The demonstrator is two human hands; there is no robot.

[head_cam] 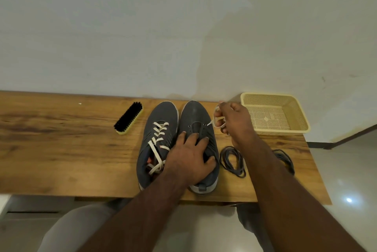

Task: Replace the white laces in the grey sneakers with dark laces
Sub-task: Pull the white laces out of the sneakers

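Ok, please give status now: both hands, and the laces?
Left hand presses right sneaker. Right hand grips bunched white lace, nearly pulled out. Left sneaker still laced white. Dark laces waiting beside.

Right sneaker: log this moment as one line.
right sneaker: unlaced | left hand: presses it | right hand: holds white lace | left sneaker: white-laced | dark laces: on table

Brush (129, 118) left of sneakers (158, 143); basket (274, 113) right; laces (233, 161) apparently beside them.

The left hand (190, 158) is lying palm down with fingers spread and nearly straight, forearm reaching forward. The right hand (234, 120) is extending farther ahead, its fingers curling closed in a pinch.
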